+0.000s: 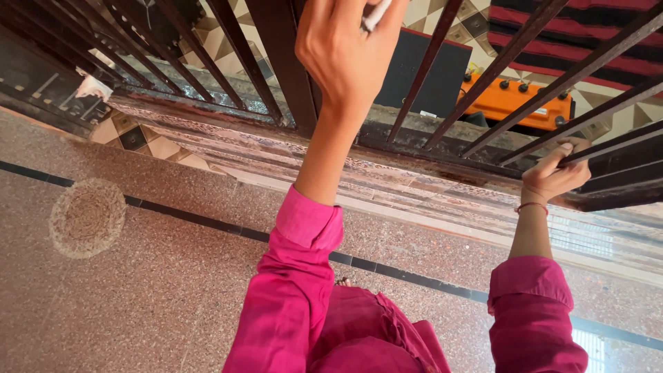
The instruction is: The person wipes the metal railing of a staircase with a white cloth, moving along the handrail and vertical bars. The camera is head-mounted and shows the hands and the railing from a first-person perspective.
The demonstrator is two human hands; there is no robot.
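L hand [349,52] up at the grille bars [238,52], fingers pinching a white stick [376,12]; R hand [552,176] gripping a lower bar [608,148]. Mid-stroke, looks like; next needs a steady tip on metal.

Orange box [516,102] beyond grille; round woven mat [87,217] on floor.

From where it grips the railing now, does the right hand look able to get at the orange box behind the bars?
Probably not. The right hand grips a bar, and the orange box lies beyond the grille, whose gaps look narrow for an arm.
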